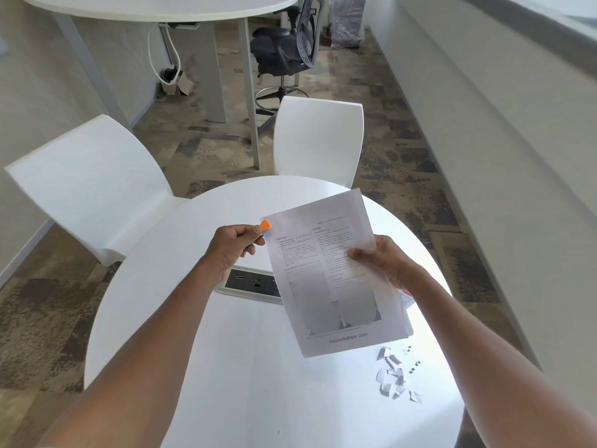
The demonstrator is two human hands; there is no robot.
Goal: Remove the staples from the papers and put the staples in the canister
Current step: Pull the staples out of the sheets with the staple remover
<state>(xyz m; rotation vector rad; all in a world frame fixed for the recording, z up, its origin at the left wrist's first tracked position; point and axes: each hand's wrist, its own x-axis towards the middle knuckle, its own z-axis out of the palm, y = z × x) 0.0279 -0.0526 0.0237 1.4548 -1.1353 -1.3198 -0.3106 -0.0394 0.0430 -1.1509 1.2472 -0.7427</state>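
My right hand grips a stapled set of printed papers by its right edge, holding it up above the round white table. At the sheets' top left corner sits an orange staple remover, pinched in my left hand. A few loose staples and several torn paper scraps lie on the table at the lower right. A white object with red and blue marks, perhaps the canister, peeks out behind the papers; most of it is hidden.
A power outlet panel is set into the table under the papers. Two white chairs stand at the far side. Beyond them are a larger white table and a dark office chair.
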